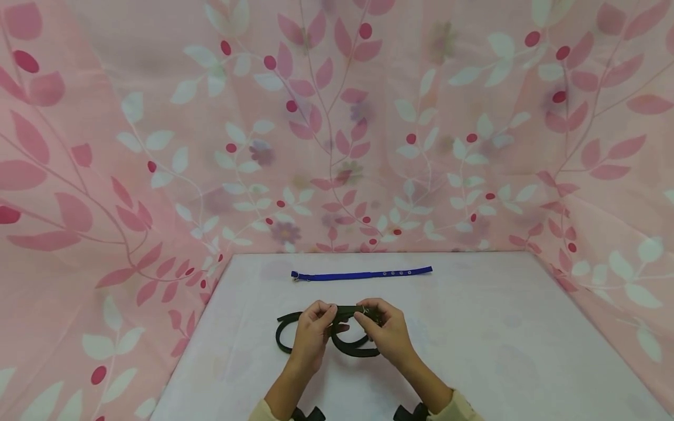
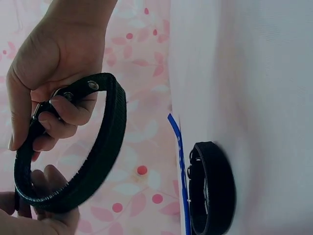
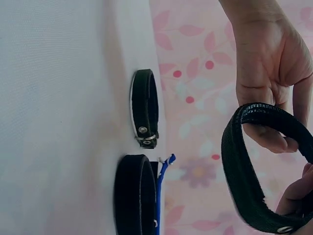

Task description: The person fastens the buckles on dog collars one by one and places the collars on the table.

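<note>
A dark green pet collar (image 1: 346, 309), bent into a loop, is held between both hands above the table. My left hand (image 1: 309, 336) pinches its band, thumb on top. The other end, with the metal buckle and eyelets, is gripped by my right hand (image 1: 391, 332); its fingers (image 2: 71, 110) curl round the band beside an eyelet. In the left wrist view the loop (image 2: 110, 152) hangs open between the hands. Below them on the table sits a black looped collar (image 3: 124, 200). Left of it stands another dark green looped collar (image 3: 142, 103) with a buckle, partly behind my left hand in the head view.
Farther back, a blue collar (image 1: 347, 276) lies stretched out across the white table (image 1: 500, 339), buckle at the left and eyelets toward the right. Pink floral cloth (image 1: 337, 117) hangs behind the table and on both sides.
</note>
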Tool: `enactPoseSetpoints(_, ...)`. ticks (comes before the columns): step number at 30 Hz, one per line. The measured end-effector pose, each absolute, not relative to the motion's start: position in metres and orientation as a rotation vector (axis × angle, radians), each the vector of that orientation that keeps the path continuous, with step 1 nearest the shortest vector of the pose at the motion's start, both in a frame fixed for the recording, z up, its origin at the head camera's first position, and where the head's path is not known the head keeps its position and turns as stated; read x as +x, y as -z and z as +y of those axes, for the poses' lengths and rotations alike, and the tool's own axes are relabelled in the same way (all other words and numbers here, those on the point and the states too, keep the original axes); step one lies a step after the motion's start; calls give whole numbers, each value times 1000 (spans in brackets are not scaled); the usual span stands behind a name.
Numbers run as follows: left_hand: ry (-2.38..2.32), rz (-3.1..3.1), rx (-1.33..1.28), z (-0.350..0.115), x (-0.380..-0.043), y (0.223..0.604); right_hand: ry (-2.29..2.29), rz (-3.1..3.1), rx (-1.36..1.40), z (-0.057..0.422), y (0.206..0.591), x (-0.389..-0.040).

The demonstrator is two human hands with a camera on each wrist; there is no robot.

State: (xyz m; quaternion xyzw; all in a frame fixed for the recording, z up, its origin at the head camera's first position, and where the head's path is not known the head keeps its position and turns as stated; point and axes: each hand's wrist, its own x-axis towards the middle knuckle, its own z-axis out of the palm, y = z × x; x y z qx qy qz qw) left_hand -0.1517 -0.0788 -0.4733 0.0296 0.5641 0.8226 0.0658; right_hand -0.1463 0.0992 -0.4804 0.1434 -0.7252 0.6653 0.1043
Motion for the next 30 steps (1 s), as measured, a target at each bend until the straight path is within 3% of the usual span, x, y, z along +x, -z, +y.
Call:
enactPoseSetpoints(10,-2249,1917,225,-76,-154,475,-2099,-2120,255,117,475,-148)
enactPoseSetpoints(19,-1782,2538,817,-67,-155,483,-2043,-2275,409,127,479,-144)
enactPoseSetpoints(26,-2085,2422,543,-63,-160,487,-1688,-2574,671,141,481,-143)
enactPoseSetpoints(30,-2099,2384,482,-63,-164,489,-1664,-2648,665,150,485,-140)
